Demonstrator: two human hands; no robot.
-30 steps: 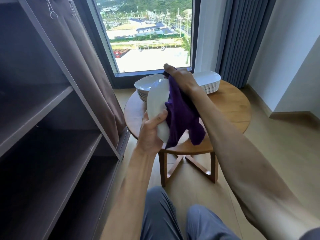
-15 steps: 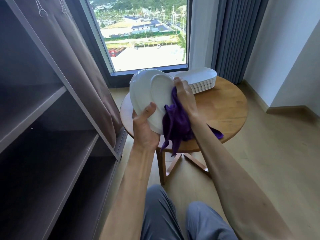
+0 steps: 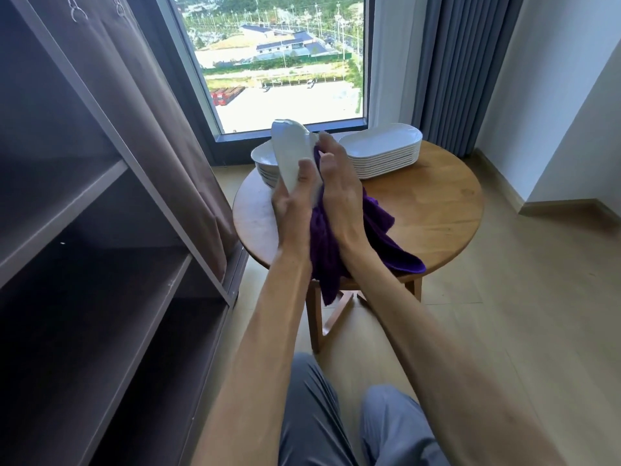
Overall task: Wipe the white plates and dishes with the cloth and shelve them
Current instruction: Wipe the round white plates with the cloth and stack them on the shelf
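My left hand (image 3: 293, 201) grips a white plate (image 3: 288, 153) by its lower rim and holds it nearly edge-on above the round wooden table (image 3: 433, 210). My right hand (image 3: 337, 186) presses a purple cloth (image 3: 339, 243) against the plate's right face, fingers fairly straight on the cloth, which hangs down between my forearms. Behind the plate sits a stack of white round plates (image 3: 263, 163). A stack of white oblong dishes (image 3: 383, 151) stands at the table's back right.
A dark shelf unit (image 3: 94, 250) with bare shelves fills the left side, a brown curtain (image 3: 151, 129) hanging at its far end. A window and grey drapes (image 3: 447, 68) are behind the table. My knees show at the bottom, over a wooden floor.
The plate has turned from facing me to nearly edge-on. My right hand with the cloth moved down along its right face, and the view tilted slightly.
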